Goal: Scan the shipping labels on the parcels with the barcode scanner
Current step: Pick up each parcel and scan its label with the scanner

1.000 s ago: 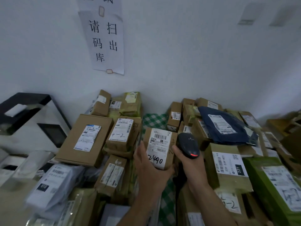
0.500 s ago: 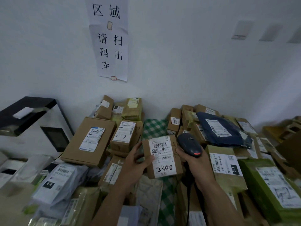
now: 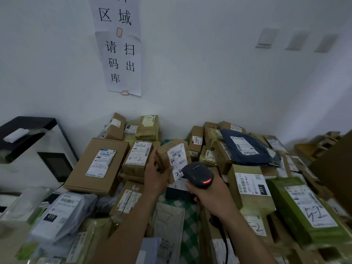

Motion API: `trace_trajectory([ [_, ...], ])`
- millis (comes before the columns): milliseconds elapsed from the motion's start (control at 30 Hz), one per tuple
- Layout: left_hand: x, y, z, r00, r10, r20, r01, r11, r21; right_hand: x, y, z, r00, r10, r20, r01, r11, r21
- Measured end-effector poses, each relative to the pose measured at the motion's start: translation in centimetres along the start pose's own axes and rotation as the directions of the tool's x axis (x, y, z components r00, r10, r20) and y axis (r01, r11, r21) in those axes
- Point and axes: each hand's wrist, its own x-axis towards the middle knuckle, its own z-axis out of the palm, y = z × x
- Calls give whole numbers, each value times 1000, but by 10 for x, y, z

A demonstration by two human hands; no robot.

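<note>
Scanner [image 3: 198, 174] raised to a held box [image 3: 165, 155].
Near, the right hand [image 3: 211, 195] curls round the scanner; just beyond, at centre, the left hand [image 3: 156, 176] grips the box. The scanner hides part of the label [image 3: 178, 158]: best draw it back and square the label to it.

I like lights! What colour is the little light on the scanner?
Red, on the black scanner; best seen in head view.
</note>
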Motion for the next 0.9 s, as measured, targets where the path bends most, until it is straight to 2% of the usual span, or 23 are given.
trace_trajectory([
  [433,-5,-5,-1,999,36,-2,-36,999,27,-13,-5,-5,1000,-9,26,9,999,31],
  [533,-9,-3,0,1000,15,16,-15,999,-35,-15,-4,-7,999,9,41,-12,998,65],
  [633,-15,-1,6,996,-66,56,73,990,-119,-18,-1,-13,997,75,32,-80,976,203],
  [733,-20,1,23,965,-223,140,248,947,-203,-19,5,-27,989,141,-43,-121,942,314],
  [800,-22,6,39,931,-307,199,346,913,-213,-19,10,-36,982,163,-100,-118,929,351],
  [900,-19,12,63,898,-365,247,415,890,-191,-23,13,-48,974,187,-128,-123,911,393],
])
